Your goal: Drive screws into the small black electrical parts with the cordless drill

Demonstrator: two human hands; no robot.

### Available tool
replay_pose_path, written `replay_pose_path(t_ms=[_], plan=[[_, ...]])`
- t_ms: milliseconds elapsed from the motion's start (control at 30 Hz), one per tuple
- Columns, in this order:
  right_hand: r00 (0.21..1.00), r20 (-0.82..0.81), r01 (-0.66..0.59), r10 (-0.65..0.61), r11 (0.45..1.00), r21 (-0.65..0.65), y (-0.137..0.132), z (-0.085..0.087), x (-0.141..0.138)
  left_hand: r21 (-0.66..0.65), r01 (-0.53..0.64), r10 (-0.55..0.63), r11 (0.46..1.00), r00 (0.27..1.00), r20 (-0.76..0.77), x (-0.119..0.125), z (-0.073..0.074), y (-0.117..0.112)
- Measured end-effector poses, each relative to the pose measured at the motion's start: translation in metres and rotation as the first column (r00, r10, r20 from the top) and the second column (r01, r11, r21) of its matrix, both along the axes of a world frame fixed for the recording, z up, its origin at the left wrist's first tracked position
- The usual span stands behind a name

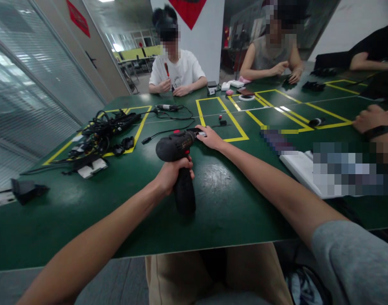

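Left hand (175,173) is gripping cordless drill (172,147) near table's front edge (225,239), right hand (210,138) pinching its chuck end (192,135), seemingly mid-job, unfinished.

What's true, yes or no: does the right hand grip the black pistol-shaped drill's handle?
No, the left hand grips that handle around its upper part.

On the green tabletop (54,228), tangled black cables (109,127) at left over yellow tape (142,128); beyond, red poster (192,15) on white pillar (211,51).
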State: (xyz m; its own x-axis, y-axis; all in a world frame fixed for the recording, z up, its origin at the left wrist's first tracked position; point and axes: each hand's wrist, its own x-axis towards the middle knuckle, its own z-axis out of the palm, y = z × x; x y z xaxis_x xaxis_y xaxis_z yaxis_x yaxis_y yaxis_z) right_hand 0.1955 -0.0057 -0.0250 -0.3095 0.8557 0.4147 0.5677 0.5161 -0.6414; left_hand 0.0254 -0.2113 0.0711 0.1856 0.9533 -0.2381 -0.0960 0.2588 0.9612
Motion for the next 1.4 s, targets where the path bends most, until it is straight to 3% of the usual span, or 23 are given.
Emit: replay_pose_path(t_ms=[1000, 1400], plan=[[0.999, -0.048, -0.005, 0.005, 1.000, -0.005, 0.018, -0.006, -0.001, 0.024, -0.014, 0.015, 1.000, 0.998, -0.069, 0.010, 0.000, 0.007], [0.998, -0.057, -0.003, 0.004, 1.000, 0.014, 0.013, -0.005, -0.002, 0.038, -0.016, 0.019, 0.999, 0.998, -0.064, 0.007, 0.002, 0.005]])
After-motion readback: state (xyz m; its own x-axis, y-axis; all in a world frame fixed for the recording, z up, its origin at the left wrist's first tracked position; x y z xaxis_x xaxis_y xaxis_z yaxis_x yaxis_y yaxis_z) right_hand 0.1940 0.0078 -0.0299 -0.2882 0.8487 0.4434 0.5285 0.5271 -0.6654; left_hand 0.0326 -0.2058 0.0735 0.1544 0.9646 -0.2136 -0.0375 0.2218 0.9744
